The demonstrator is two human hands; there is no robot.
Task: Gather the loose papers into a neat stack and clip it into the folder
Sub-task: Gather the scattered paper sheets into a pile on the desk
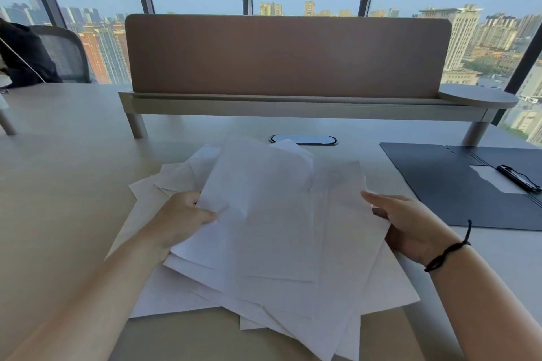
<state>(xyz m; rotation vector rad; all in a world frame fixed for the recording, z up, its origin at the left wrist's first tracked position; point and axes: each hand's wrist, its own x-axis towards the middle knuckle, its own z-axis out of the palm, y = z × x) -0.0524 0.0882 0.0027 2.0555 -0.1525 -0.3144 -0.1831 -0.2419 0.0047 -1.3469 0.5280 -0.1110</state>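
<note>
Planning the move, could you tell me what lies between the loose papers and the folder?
Only bare desk and the right hand, holding the papers' edge, in the head view.

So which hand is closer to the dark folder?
Right. The right hand holds the papers at the edge beside the folder; the left hand grips them across the pile, farther away.

One desk is carrying one open folder with one black clip, and one loose heap of white papers (the sheets are overlapping too much for an exact count, though more than five are showing). Two hands are showing, one left hand and one right hand, the right wearing one bracelet. One divider, one grommet and one chair are sitting behind
</note>
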